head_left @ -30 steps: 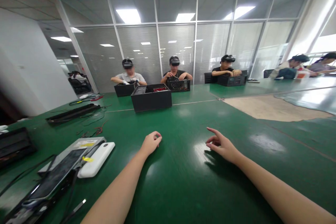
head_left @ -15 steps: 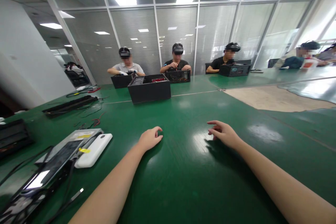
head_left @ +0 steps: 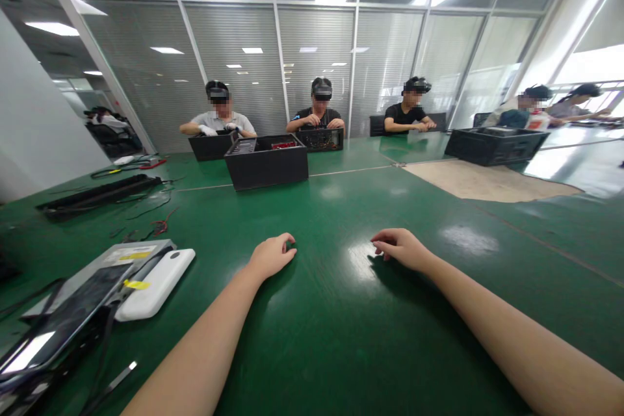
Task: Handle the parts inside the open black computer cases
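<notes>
My left hand (head_left: 273,255) rests at the green table (head_left: 312,338), its fingers loosely curled and a gap between thumb and forefinger. It holds nothing. Across from it, my right hand (head_left: 400,249) hovers at or just above the table top, fingers bent and apart, also without anything in them. Left of my left arm lies a white power bank (head_left: 158,286) with a yellow tag, beside a phone (head_left: 80,305) and dark cables. Farther off, past both hands, stands an open black computer case (head_left: 268,166) with red parts inside.
Several people with headsets sit across the table; two work in black cases (head_left: 319,138). Another black case (head_left: 494,145) stands at the right by a tan patch (head_left: 482,182). A long black part (head_left: 100,195), loose wires (head_left: 160,224) and a cable plug (head_left: 124,374) lie at the left.
My view has turned slightly right. The black case at the right has moved away from the person in black toward the tan patch. My right hand's fingers have drawn in a little.
</notes>
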The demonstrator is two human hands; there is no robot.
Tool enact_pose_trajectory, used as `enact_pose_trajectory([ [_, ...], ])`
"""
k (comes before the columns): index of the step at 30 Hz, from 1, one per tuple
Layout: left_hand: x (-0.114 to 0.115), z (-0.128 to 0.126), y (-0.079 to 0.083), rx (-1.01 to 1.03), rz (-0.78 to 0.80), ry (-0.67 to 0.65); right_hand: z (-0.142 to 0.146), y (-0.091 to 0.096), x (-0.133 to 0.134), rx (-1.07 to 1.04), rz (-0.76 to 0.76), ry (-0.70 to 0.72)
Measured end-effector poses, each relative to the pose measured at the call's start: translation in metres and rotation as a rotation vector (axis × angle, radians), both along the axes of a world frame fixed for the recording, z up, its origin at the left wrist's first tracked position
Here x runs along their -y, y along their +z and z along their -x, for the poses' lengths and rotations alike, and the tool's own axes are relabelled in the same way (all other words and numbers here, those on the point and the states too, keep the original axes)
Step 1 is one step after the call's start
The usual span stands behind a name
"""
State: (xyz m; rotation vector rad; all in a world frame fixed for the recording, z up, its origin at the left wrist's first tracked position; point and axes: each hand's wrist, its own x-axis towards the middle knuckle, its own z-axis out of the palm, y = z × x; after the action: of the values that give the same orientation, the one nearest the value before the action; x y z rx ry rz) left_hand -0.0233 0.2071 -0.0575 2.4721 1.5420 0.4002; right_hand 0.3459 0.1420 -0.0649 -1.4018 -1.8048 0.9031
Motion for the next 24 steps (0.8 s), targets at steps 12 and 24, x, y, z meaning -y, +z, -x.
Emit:
enact_pose_trajectory([
  [12, 0.000, -0.001, 0.002, -0.005, -0.002, 0.018, -0.001, 0.007, 0.003, 0.006, 0.000, 0.001],
  [24, 0.004, -0.002, 0.006, -0.017, 0.013, 0.041, -0.001, 0.005, 0.002, -0.017, -0.011, 0.022],
])
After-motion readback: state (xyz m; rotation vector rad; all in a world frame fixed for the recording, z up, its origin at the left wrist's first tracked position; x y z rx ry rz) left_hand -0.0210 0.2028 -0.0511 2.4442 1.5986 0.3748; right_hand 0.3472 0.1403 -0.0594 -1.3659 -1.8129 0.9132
